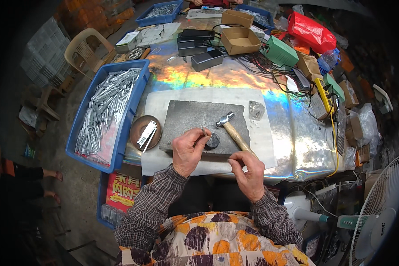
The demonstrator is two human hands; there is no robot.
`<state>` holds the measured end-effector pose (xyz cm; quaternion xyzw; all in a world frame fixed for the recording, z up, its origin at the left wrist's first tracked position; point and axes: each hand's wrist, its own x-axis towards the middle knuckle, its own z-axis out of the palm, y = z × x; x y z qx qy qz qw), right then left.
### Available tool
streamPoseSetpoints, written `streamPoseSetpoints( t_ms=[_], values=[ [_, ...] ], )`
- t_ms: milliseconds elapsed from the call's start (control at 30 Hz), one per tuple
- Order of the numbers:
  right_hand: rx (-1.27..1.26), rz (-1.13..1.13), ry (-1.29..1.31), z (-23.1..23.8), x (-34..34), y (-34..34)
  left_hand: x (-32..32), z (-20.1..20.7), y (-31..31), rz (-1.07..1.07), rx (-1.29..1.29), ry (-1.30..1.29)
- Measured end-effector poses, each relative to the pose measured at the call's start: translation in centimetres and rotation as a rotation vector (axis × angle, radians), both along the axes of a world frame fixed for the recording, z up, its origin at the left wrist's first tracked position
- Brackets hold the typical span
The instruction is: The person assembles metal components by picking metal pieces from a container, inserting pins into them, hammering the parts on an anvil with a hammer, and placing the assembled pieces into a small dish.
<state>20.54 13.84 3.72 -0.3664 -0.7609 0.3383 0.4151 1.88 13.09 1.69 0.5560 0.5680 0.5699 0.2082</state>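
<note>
My left hand (188,148) pinches a small thin metal piece (204,131) and holds it upright over a small dark round block (213,141) on the grey stone slab (195,116). My right hand (249,170) grips the wooden handle of a hammer (234,132). The steel head of the hammer hovers just above the slab, to the right of the metal piece. To the left of the slab, several metal pieces lie in a brown round dish (140,126).
A blue tray (135,95) of many silver metal tubes sits at the left. Black boxes (207,59), cardboard boxes (240,41), a green box (280,52), tangled cables and a red bag (311,32) crowd the far table. A plastic chair (85,49) stands left, a fan (377,213) at right.
</note>
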Motion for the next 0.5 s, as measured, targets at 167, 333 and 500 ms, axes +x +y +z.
streamPoseSetpoints(
  t_ms=[167, 333, 500],
  values=[
    [0.135, 0.028, 0.000, 1.9, -1.4, 1.9, -0.1, 0.4, -0.2, -0.026, 0.019, 0.145],
    [0.212, 0.114, 0.008, 3.9, -4.3, 3.2, 0.0, 0.2, -0.1, 0.005, 0.081, 0.185],
    [0.316, 0.181, -0.106, 3.9, -5.4, 4.4, 0.2, 0.2, 0.1, 0.027, 0.084, 0.204]
  ],
)
